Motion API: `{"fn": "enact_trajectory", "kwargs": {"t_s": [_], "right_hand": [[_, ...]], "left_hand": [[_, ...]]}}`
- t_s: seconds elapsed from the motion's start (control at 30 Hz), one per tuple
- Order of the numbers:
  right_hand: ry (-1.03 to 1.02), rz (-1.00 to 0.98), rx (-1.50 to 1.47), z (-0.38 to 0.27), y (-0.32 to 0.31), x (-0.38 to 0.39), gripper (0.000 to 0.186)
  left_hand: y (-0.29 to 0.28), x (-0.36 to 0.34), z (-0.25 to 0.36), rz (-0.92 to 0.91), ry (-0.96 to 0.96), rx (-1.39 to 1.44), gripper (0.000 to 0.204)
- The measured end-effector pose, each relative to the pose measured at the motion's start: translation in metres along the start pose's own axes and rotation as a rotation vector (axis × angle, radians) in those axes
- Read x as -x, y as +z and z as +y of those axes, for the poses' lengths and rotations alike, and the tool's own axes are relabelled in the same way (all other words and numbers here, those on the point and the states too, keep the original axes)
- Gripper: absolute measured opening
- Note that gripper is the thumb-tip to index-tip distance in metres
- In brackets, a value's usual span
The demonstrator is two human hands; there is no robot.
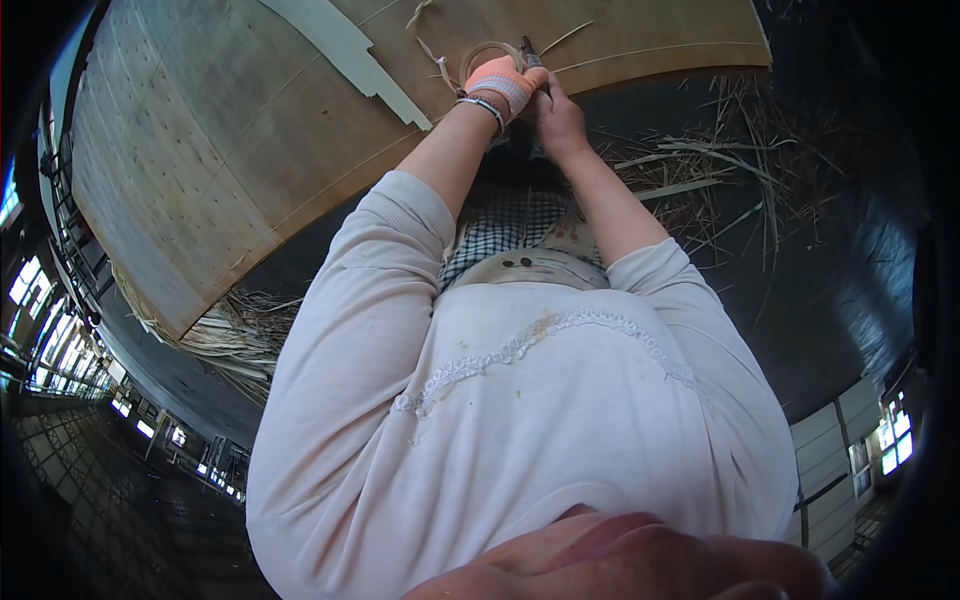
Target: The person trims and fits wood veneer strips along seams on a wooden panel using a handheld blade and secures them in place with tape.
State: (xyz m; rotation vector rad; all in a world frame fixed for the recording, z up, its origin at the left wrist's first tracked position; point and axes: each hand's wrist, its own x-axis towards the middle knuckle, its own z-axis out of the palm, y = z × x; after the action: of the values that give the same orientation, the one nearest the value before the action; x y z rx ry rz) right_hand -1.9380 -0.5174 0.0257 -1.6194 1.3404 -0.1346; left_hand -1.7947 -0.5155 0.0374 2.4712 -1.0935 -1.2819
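Observation:
My left hand (500, 82), in an orange and white glove, is closed at a tan tape roll (489, 47), over the near edge of a large thin wood sheet (660, 30). The roll's upper rim shows beyond the glove. My bare right hand (561, 120) meets it from the right, its fingers closed around a dark, narrow tool (530, 52) whose tip points away from me. The tool's exact kind cannot be made out. Both hands touch or nearly touch, and the left fingertips are partly hidden.
A pale, jagged veneer strip (350, 60) lies on the sheet, left of my hands. A thin curled strip (428, 42) lies nearer them. Splintery wood scraps (740, 165) are heaped on the dark floor at right, with more scraps (245, 330) below the sheet's left corner.

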Motion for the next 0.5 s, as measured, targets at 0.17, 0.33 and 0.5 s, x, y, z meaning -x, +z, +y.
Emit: {"fn": "enact_trajectory", "kwargs": {"t_s": [0.17, 0.33, 0.5], "right_hand": [[0.038, -0.018, 0.027, 0.032, -0.01, 0.038, 0.054], [0.006, -0.084, 0.047, 0.032, -0.038, 0.038, 0.051], [0.082, 0.406, 0.092, 0.028, -0.096, -0.005, 0.031]], "left_hand": [[-0.014, 0.039, 0.026, -0.088, 0.112, -0.318, 0.079], [-0.014, 0.053, 0.033, -0.014, 0.067, -0.328, 0.091], [-0.006, 0.053, 0.021, 0.056, 0.107, -0.296, 0.087]]}}
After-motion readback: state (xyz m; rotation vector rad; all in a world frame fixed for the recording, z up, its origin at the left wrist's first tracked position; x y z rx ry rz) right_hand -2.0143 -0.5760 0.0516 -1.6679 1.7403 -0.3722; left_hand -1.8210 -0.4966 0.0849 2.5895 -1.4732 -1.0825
